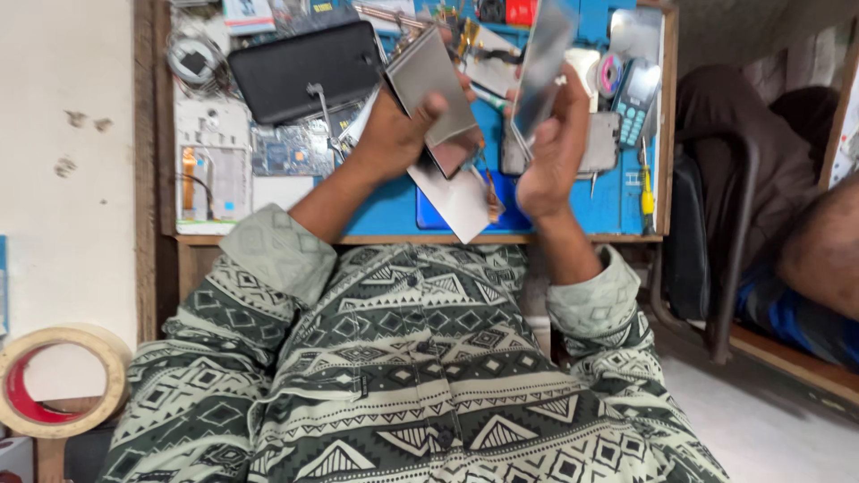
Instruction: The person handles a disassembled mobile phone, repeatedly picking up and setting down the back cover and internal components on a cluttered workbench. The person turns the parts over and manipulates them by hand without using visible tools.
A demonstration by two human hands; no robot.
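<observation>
The left hand (394, 134) holds a flat grey panel (434, 85) above the blue mat (385, 210). The thumb lies across the panel's near face and the other fingers are behind it, closed on its lower part. The long axis of the panel runs from the hand up and away, tilted a little to the right, so most of the panel stands beyond the fingers.

The right hand (550, 148) holds a second panel, a shiny screen (544, 58), also upright. Its long axis goes from the palm toward the far edge of the mat. The fingers are curled around its lower end, and a thin metal tool, perhaps tweezers (521, 143), is pressed between the fingers and the screen. The two panels are near each other but apart, with a gap between them, and both hands are at about the same height over the mat.

Under the hands, a white sheet (456, 201) lies on the mat and reaches over its near edge. Left of the mat lies a black tablet back (304, 72). At the mat's right side are a small keypad phone (633, 89) and a yellow screwdriver (646, 192). No container with contents is clear in this view.
</observation>
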